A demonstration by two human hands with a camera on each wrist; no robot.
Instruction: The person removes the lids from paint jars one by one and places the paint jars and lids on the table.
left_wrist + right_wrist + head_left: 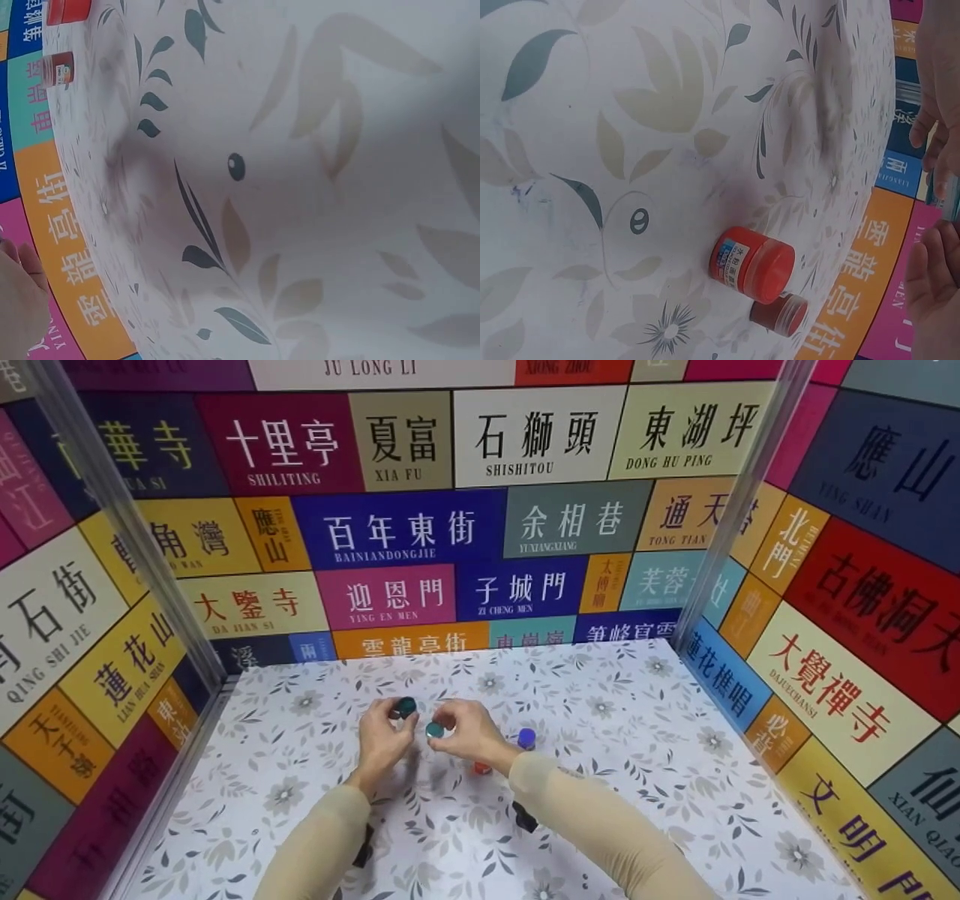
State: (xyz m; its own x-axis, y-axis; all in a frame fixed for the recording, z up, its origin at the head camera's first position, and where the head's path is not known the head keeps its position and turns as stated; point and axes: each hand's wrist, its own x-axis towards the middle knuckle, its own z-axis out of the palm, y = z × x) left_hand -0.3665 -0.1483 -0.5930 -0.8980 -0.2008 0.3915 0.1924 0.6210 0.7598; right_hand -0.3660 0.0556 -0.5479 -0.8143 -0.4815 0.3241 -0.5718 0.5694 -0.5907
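In the head view my left hand (381, 739) holds a small dark green jar (406, 706) between thumb and fingers, above the table. My right hand (469, 727) pinches a small round teal piece (435, 730), lid-like, just right of the jar. In the right wrist view, both hands show at the right edge, a teal and clear item (949, 199) between them, partly cut off. Below the right forearm stands a red paint jar (751, 262), also seen as a red-orange jar (482, 767). A second jar (526, 737) looks purple in the head view.
The table (262, 750) wears a white cloth with grey leaves and flowers. A smaller brownish-red jar (780, 313) stands beside the red one. Panels with large characters (405, 529) wall the table at the back and both sides. Dark devices (525, 817) sit under the forearms.
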